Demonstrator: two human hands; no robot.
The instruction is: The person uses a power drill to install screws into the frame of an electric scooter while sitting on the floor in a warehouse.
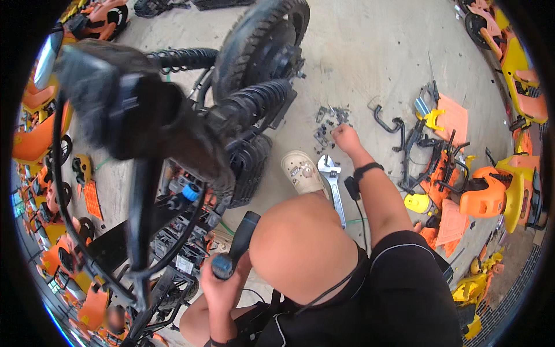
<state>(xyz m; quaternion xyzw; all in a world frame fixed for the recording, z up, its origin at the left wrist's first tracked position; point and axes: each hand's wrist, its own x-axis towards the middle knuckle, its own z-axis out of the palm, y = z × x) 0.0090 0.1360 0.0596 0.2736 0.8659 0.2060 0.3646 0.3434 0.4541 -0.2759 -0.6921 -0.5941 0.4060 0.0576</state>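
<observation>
My left hand [218, 292] is wrapped round the grip of a dark cordless power tool [244, 234], beside my bent knee. The tool's working end is hard to make out. My right hand [346, 139] reaches down to the floor with its fingers closed, at the edge of a scatter of small dark metal parts [322, 134]. Whatever those fingers hold, if anything, is hidden. Close to my right forearm lies a large silver adjustable wrench [334, 188]. At my left stands a partly stripped motorbike [248, 153], with its open frame and wiring showing beside the tool.
The bike's knobbly wheel [243, 49] and black shock absorber [254, 107] stand ahead. A blurred black part [115, 98] blocks the near left. Orange and yellow body panels [454, 118] and black frame pieces [413, 153] lie at right. More orange bikes [40, 141] line the left.
</observation>
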